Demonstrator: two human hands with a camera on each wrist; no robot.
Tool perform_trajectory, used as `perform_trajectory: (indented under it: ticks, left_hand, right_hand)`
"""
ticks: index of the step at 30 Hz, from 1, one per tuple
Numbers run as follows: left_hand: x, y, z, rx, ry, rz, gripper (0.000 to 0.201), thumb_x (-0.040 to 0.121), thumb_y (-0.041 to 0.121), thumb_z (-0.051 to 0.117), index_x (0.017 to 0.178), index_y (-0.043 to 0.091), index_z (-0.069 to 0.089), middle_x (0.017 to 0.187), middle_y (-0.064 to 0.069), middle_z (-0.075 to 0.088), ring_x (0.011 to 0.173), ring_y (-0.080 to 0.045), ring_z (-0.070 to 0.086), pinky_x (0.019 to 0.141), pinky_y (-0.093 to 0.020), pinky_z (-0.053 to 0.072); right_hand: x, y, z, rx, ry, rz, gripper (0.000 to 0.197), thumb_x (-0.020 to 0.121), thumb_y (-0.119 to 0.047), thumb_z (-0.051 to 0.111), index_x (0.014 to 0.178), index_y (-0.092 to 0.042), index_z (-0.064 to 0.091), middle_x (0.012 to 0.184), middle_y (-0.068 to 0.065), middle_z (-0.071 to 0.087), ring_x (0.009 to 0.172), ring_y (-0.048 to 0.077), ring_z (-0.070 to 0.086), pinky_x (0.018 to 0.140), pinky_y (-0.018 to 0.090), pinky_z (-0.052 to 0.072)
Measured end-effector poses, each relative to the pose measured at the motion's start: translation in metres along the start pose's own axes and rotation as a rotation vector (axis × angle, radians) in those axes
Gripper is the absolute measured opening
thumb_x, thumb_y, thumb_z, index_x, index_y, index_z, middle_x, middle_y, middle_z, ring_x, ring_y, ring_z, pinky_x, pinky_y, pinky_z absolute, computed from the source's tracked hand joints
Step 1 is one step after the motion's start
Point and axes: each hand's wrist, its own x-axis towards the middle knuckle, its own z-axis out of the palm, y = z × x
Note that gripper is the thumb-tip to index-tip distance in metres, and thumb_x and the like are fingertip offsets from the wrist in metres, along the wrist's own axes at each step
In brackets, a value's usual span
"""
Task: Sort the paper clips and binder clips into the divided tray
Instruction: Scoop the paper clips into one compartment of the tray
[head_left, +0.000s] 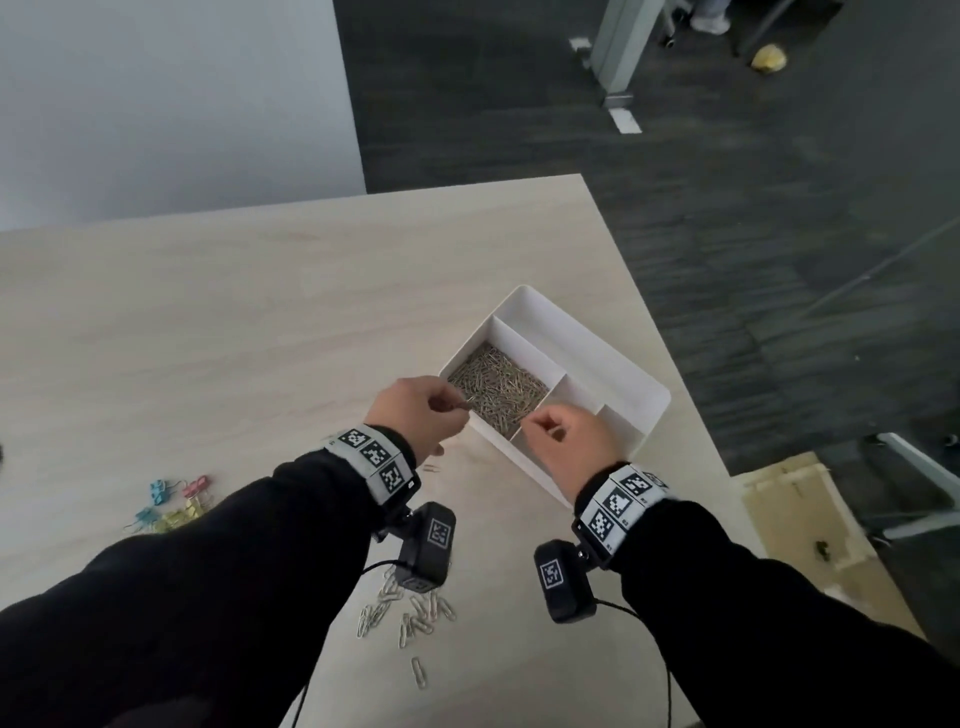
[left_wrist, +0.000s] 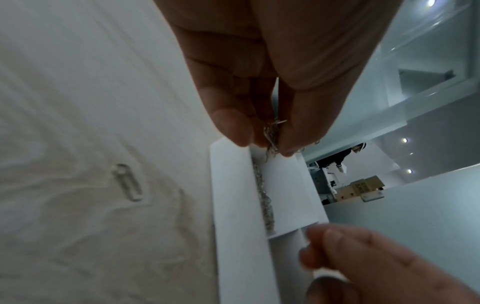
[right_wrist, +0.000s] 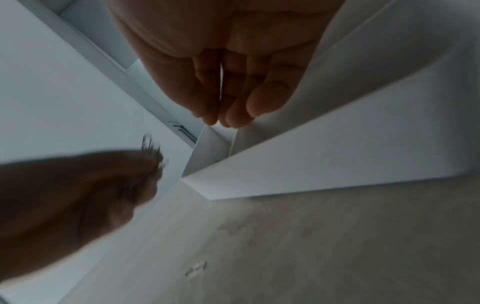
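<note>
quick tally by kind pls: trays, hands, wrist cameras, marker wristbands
divided tray: 1
hands: 2, the left hand pinching paper clips, and the right hand
wrist cameras: 2
marker wristbands: 2
total: 7

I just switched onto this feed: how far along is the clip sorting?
Done: one compartment of the tray holds a heap of paper clips. In hand: the left hand pinches a few clips above it; the right hand, apparently empty, hovers at the tray's near wall. Left: loose paper clips and the coloured binder clips on the table.
</note>
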Motion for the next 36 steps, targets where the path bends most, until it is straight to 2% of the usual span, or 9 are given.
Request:
perform_trajectory:
  ticks: [3,6,10,13,16,20,26,32,36]
  left_hand:
    - [0.007,0.019,0.005,-0.041,0.026,0.030,0.009,0.082,0.020,0.073,0.083,0.028,0.069,0.077,0.006,0.069,0.052,-0.009,0.063,0.048,-0.019,0.054]
    - [0.007,0.023,0.008,-0.112,0.048,0.049,0.012,0.084,0.025,0.073,0.095,0.025,0.070,0.084,0.006,0.069,0.064,-0.013,0.066,0.055,-0.026,0.059]
    - [0.001,-0.005,0.007,0.126,0.115,0.051,0.016,0.090,0.023,0.061,0.103,0.028,0.069,0.093,0.010,0.068,0.066,-0.011,0.062,0.067,-0.024,0.053]
    - [-0.007,-0.040,0.007,0.365,0.037,0.021,0.036,0.089,0.010,0.051,0.118,0.023,0.067,0.116,-0.001,0.062,0.097,-0.018,0.061,0.090,-0.026,0.045]
    - [-0.023,-0.067,0.012,0.624,-0.148,0.014,0.052,0.087,0.007,0.044,0.134,0.025,0.054,0.135,-0.001,0.046,0.123,-0.027,0.045,0.106,-0.037,0.039]
    - [-0.050,-0.083,0.018,0.743,-0.241,0.070,0.062,0.084,0.005,0.042,0.141,0.032,0.044,0.138,0.004,0.039,0.126,-0.024,0.033,0.107,-0.039,0.039]
    - [-0.084,-0.103,0.018,0.753,-0.251,0.136,0.055,0.088,0.015,0.049,0.139,0.034,0.045,0.136,0.000,0.041,0.123,-0.027,0.036,0.101,-0.040,0.043]
    - [-0.112,-0.127,0.009,0.735,-0.231,0.143,0.057,0.086,0.015,0.052,0.140,0.033,0.045,0.136,0.003,0.041,0.123,-0.023,0.037,0.104,-0.036,0.041]
    - [-0.130,-0.143,0.007,0.695,-0.201,0.164,0.050,0.090,0.028,0.054,0.139,0.032,0.047,0.132,0.002,0.043,0.121,-0.023,0.040,0.104,-0.040,0.041]
  right_hand:
    - [-0.011,0.011,0.001,-0.009,-0.040,-0.020,0.011,0.089,-0.025,0.062,0.080,-0.023,0.068,0.074,-0.012,0.063,0.066,0.003,0.055,0.067,0.025,0.050]
    - [-0.017,0.020,0.004,-0.036,-0.047,-0.036,0.010,0.087,-0.027,0.062,0.078,-0.028,0.067,0.069,-0.013,0.063,0.063,0.003,0.056,0.065,0.024,0.049]
    - [-0.025,0.023,0.010,-0.047,-0.047,-0.041,0.010,0.085,-0.030,0.063,0.081,-0.024,0.069,0.067,-0.013,0.062,0.062,0.003,0.055,0.067,0.024,0.050]
    - [-0.032,0.021,0.018,-0.069,-0.073,-0.112,0.006,0.084,-0.022,0.064,0.081,-0.021,0.070,0.072,-0.011,0.061,0.062,0.002,0.052,0.068,0.020,0.046]
    - [-0.036,0.021,0.030,-0.098,-0.149,-0.148,0.007,0.084,-0.022,0.064,0.085,-0.020,0.071,0.085,-0.006,0.064,0.070,0.008,0.057,0.075,0.023,0.048]
    - [-0.045,0.023,0.050,-0.225,-0.280,-0.184,0.020,0.085,-0.025,0.062,0.103,-0.022,0.070,0.101,-0.006,0.059,0.080,0.011,0.058,0.082,0.023,0.045]
    - [-0.056,0.021,0.074,-0.394,-0.463,-0.245,0.045,0.083,-0.021,0.064,0.128,-0.017,0.060,0.126,0.005,0.051,0.114,0.022,0.053,0.102,0.026,0.037]
    - [-0.070,0.017,0.094,-0.452,-0.490,-0.312,0.051,0.081,-0.022,0.063,0.131,-0.016,0.059,0.125,0.005,0.050,0.114,0.023,0.052,0.102,0.025,0.035]
    - [-0.083,0.012,0.105,-0.479,-0.530,-0.338,0.052,0.082,-0.023,0.061,0.133,-0.018,0.056,0.124,0.004,0.049,0.112,0.022,0.052,0.099,0.026,0.038]
